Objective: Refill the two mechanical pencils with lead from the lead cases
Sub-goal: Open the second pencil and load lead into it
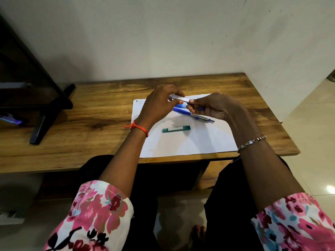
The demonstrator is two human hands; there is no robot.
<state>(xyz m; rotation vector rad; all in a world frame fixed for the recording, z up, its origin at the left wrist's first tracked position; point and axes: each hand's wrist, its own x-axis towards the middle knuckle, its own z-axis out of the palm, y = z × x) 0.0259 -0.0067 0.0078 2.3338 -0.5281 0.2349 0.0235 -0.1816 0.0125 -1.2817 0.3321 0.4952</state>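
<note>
Clear-grey lead case (178,97) pinched at both ends by my left hand (155,105) and right hand (215,107) over white paper (190,144) | blue mechanical pencil (192,114), green lead case (176,129) lying on it | bare wooden table (90,109) either side

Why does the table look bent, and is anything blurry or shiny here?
Head view: the wide lens bows the table edges; the left hand and right hand cast soft shadows on the white paper; a glare spot shines on the floor tile at right; the clear case they hold looks slightly smeared, the green case sharp.
</note>
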